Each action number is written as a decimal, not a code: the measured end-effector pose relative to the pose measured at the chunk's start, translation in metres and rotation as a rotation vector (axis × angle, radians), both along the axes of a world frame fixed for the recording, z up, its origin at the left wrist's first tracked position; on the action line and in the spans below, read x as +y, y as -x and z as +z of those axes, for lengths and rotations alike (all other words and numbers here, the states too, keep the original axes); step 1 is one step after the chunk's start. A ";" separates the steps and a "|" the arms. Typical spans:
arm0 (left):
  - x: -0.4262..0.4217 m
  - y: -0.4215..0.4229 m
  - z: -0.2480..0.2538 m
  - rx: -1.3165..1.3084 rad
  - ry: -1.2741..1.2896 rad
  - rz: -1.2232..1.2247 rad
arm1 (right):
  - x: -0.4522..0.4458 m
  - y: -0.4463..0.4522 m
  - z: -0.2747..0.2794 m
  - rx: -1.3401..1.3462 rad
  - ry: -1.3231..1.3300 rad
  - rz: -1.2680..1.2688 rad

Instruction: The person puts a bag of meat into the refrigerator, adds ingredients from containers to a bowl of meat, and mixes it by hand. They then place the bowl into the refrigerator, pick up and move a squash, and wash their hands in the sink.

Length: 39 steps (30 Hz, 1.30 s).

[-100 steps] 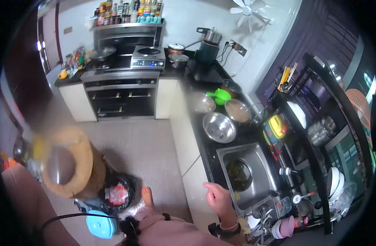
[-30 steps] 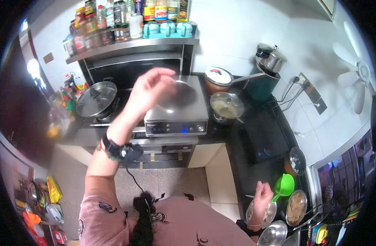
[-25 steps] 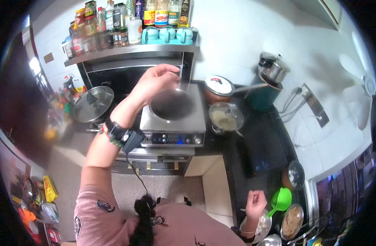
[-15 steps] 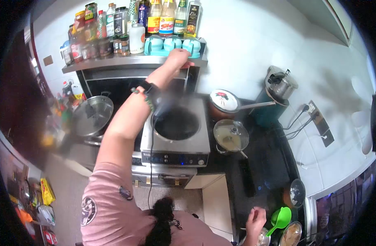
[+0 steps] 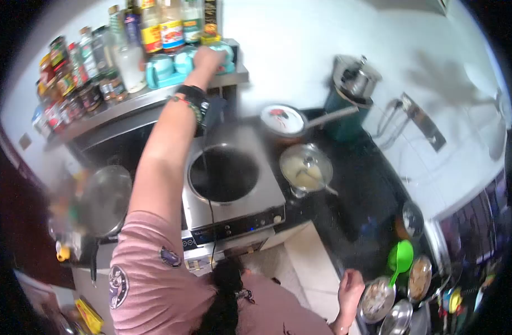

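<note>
My left hand (image 5: 209, 59) reaches up to the metal shelf and touches or covers part of the teal containers (image 5: 160, 69), at the right one of the row. Its fingers are hidden behind the back of the hand. Below that arm lies the induction cooker (image 5: 225, 174), with nothing on its round black plate. My right hand (image 5: 351, 286) is loosely curled with nothing visible in it, beside the bowl of pale food (image 5: 377, 301) at the counter's edge. A green ladle (image 5: 402, 257) stands close to that bowl.
Bottles and jars (image 5: 172, 30) crowd the shelf (image 5: 116, 111). Right of the cooker are a lidded pan (image 5: 281, 119), a glass-lidded pot (image 5: 306, 167) and a pressure cooker (image 5: 356, 81). A wok lid (image 5: 105, 200) is at left, a metal bowl (image 5: 397, 318) at lower right.
My left hand has risen from above the cooker to the teal containers on the shelf. My right hand stays low near the bowls, still curled. The view has turned from the sink to the stove.
</note>
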State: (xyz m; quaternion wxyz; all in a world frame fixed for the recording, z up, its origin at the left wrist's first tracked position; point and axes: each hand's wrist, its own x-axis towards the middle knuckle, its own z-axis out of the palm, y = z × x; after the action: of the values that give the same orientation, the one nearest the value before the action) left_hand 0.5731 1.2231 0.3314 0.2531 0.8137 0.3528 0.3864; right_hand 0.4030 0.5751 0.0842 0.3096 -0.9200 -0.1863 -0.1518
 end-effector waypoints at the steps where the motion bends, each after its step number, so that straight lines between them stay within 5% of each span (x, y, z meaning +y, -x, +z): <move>1: -0.012 0.010 0.010 0.021 0.061 -0.028 | 0.007 0.004 0.005 0.025 -0.017 -0.028; 4: 0.027 -0.014 -0.003 0.062 -0.179 0.117 | 0.010 0.011 0.002 -0.002 -0.030 -0.032; 5: 0.048 -0.018 -0.018 0.008 -0.280 -0.075 | 0.008 0.014 0.000 -0.011 -0.033 -0.044; 9: 0.067 -0.037 -0.014 -0.255 0.440 -0.384 | 0.004 0.030 0.000 0.073 -0.039 -0.093; 11: 0.078 -0.041 -0.019 -0.298 0.459 -0.442 | -0.001 0.040 -0.001 0.136 -0.039 -0.153; 12: 0.062 -0.026 -0.011 0.074 0.005 -0.245 | -0.002 0.045 0.000 0.127 -0.056 -0.171; 13: 0.077 -0.022 -0.026 0.074 -0.384 -0.369 | -0.003 0.050 0.002 0.115 -0.074 -0.196; 14: 0.131 -0.057 -0.052 -0.478 0.277 -0.806 | -0.004 0.055 0.009 0.135 -0.071 -0.216; 17: 0.124 -0.051 -0.031 0.294 -0.733 -0.229 | -0.015 0.068 0.003 0.130 -0.017 -0.241; 19: 0.113 -0.060 -0.022 0.405 -0.932 -0.120 | -0.022 0.076 -0.003 0.132 -0.016 -0.256; 21: 0.079 -0.061 -0.026 0.022 -0.317 -0.446 | -0.025 0.083 0.000 0.144 -0.027 -0.295; 22: 0.060 -0.055 -0.029 -0.338 0.333 -0.682 | -0.027 0.086 0.001 0.165 -0.026 -0.295; 28: -0.201 0.062 -0.044 -0.355 0.344 -0.927 | -0.054 0.095 -0.004 0.159 -0.014 -0.287; 31: -0.289 0.061 -0.078 -0.502 0.809 -0.956 | -0.078 0.092 -0.004 0.101 -0.024 -0.263; 33: -0.347 0.073 -0.107 -0.417 0.962 -1.104 | -0.095 0.090 0.000 0.033 -0.073 -0.224; 34: -0.380 0.080 -0.117 -0.278 1.099 -0.969 | -0.103 0.090 0.006 0.033 -0.073 -0.206; 39: -0.517 0.120 -0.192 -0.038 1.131 -1.182 | -0.141 0.094 0.031 0.339 -0.605 -0.183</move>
State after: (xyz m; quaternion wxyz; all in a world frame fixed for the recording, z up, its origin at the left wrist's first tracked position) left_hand 0.4535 0.7062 0.1394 0.7933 0.6079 0.0027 -0.0337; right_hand 0.3089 0.4345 0.1155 0.5794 -0.8118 0.0041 -0.0725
